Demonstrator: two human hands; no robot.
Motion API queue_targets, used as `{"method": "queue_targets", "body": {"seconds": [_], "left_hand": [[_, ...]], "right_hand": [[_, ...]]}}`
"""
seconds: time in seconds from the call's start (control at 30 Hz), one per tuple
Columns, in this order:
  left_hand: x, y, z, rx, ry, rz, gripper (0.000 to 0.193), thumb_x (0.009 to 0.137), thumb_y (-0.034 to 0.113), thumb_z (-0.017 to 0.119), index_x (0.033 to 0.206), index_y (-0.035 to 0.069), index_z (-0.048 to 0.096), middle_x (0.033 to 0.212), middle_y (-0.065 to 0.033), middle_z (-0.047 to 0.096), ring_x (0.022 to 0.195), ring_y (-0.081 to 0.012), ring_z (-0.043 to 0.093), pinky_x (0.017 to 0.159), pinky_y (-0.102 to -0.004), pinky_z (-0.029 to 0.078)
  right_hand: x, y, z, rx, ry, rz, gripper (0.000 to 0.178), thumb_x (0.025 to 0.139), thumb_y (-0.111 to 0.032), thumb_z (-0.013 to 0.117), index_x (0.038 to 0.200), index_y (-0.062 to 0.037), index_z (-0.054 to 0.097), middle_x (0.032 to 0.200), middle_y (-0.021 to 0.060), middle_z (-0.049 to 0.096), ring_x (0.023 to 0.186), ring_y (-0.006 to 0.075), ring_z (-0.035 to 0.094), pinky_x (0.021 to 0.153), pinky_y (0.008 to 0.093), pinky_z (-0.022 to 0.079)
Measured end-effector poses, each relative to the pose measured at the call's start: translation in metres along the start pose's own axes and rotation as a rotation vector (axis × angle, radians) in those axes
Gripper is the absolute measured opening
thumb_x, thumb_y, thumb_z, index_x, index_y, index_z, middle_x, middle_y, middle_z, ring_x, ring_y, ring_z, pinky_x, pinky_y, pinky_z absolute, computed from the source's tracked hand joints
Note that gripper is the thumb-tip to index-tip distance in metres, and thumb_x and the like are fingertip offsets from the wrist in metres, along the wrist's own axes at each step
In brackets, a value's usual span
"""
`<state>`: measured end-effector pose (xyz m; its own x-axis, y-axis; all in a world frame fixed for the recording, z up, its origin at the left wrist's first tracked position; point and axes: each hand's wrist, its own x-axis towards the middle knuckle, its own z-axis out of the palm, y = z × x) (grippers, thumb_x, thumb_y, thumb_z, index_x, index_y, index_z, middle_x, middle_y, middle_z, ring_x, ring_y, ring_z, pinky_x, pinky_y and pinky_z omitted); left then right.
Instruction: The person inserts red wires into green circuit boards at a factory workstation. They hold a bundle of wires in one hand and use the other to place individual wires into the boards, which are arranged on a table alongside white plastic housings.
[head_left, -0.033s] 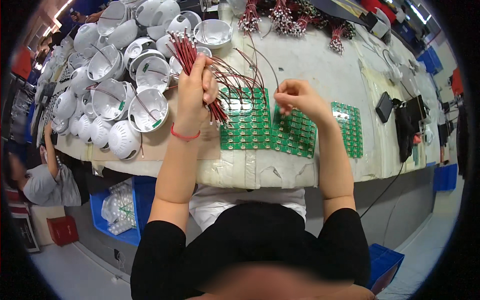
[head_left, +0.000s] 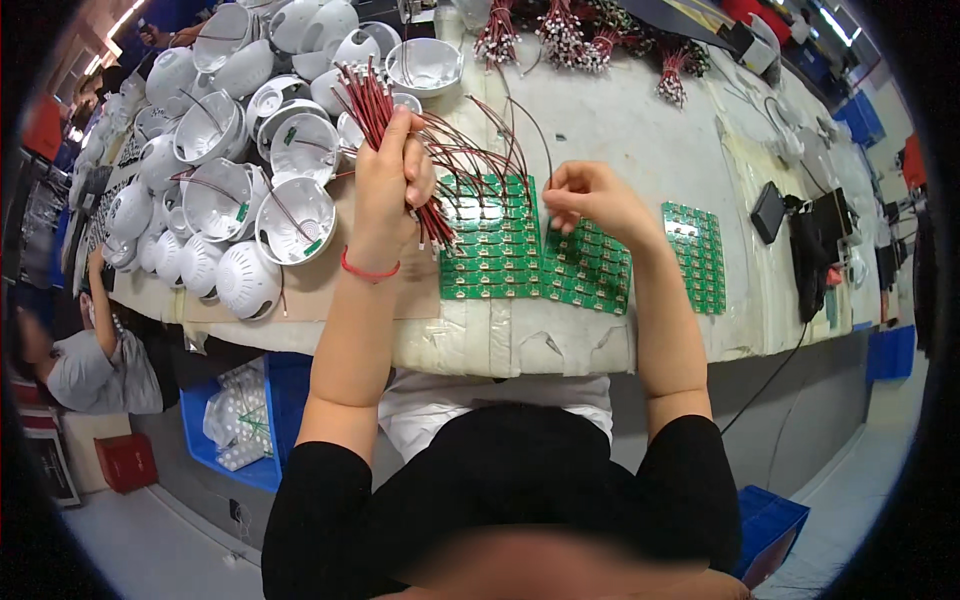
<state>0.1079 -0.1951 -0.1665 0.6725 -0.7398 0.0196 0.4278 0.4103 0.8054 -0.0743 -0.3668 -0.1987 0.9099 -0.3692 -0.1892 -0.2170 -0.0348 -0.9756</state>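
Note:
My left hand (head_left: 392, 180) is raised above the bench, gripping a thick bundle of red and dark wires (head_left: 362, 100) that fans out above and below the fist. A red band (head_left: 368, 270) circles that wrist. My right hand (head_left: 592, 200) hovers over green circuit board panels (head_left: 590, 272), its fingertips pinched on the end of one thin wire (head_left: 530, 125) that arcs back to the bundle. Another green panel (head_left: 488, 245) lies beneath the bundle's lower ends, and a third panel (head_left: 697, 255) sits to the right.
Many white round plastic housings (head_left: 235, 185) crowd the bench's left side. More wire bundles (head_left: 560, 35) lie at the back, and a black device (head_left: 768, 212) with cables at the right. A blue bin (head_left: 245, 420) stands under the bench, near another person (head_left: 95, 370).

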Motion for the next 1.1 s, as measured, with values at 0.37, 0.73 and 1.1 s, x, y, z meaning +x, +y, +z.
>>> {"method": "queue_targets", "body": {"seconds": [0.37, 0.73, 1.1], "left_hand": [[-0.003, -0.009, 0.003, 0.096, -0.034, -0.006, 0.025, 0.097, 0.026, 0.044, 0.088, 0.005, 0.053, 0.045, 0.0044, 0.032, 0.030, -0.0048, 0.026, 0.029, -0.0215, 0.020], [-0.004, -0.006, 0.001, 0.108, -0.023, 0.024, 0.023, 0.095, 0.025, 0.047, 0.087, 0.004, 0.051, 0.049, 0.0040, 0.033, 0.033, -0.0048, 0.027, 0.030, -0.0207, 0.022], [-0.004, -0.007, 0.003, 0.133, -0.003, 0.017, 0.022, 0.096, 0.025, 0.045, 0.089, 0.005, 0.053, 0.047, 0.0046, 0.034, 0.031, -0.0043, 0.026, 0.029, -0.0209, 0.019]], "right_hand": [[0.009, 0.015, 0.014, -0.439, -0.038, -0.107, 0.009, 0.081, -0.006, 0.062, 0.083, 0.0029, 0.059, 0.071, 0.0062, 0.062, 0.064, 0.0123, 0.060, 0.060, 0.0261, 0.049], [0.001, 0.002, 0.024, -0.631, -0.010, -0.298, 0.011, 0.076, -0.005, 0.061, 0.082, 0.0040, 0.059, 0.074, 0.0189, 0.061, 0.067, 0.0304, 0.060, 0.063, 0.0358, 0.047], [0.000, 0.007, 0.028, -0.892, 0.060, -0.475, 0.010, 0.074, -0.005, 0.062, 0.080, 0.0009, 0.056, 0.074, 0.0167, 0.059, 0.072, 0.0354, 0.058, 0.064, 0.0415, 0.045]]}}
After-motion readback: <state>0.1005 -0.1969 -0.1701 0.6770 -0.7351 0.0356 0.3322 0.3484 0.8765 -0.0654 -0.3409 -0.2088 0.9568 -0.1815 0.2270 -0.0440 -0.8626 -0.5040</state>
